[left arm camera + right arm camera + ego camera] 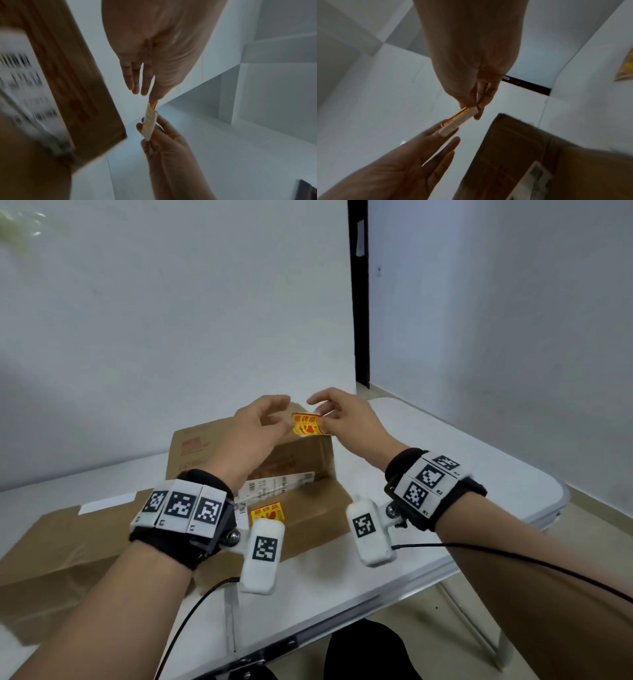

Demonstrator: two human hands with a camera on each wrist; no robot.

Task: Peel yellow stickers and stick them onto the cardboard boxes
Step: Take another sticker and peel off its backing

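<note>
From the head view, the white desk (428, 440) runs out to a rounded corner on my right and a near edge below my wrists, with bare surface right of the boxes; a tall cardboard box (301, 453) stands mid-desk and a flat cardboard box (68, 542) lies to its left, against it; both my hands are raised above the tall box, close to each other; my right hand (346, 419) pinches a yellow sticker (307, 424) with red print at its right edge, thumb and fingers curled onto it; my left hand (255, 426) reaches its fingertips to the sticker's left edge; a second yellow sticker (266, 511) sits on the tall box's near flap. From the left wrist view, my left hand (154, 54) points down, thumb and forefinger meeting on the top edge of the sticker (150, 121), seen edge-on with its pale backing; the other fingers straight; the tall box (68, 81) is blurred at left. From the right wrist view, my right hand (471, 67) has its grip closed on one end of the sticker (457, 121); the left fingers (436, 135) touch the other end; open desk (368, 108) lies beyond.
</note>
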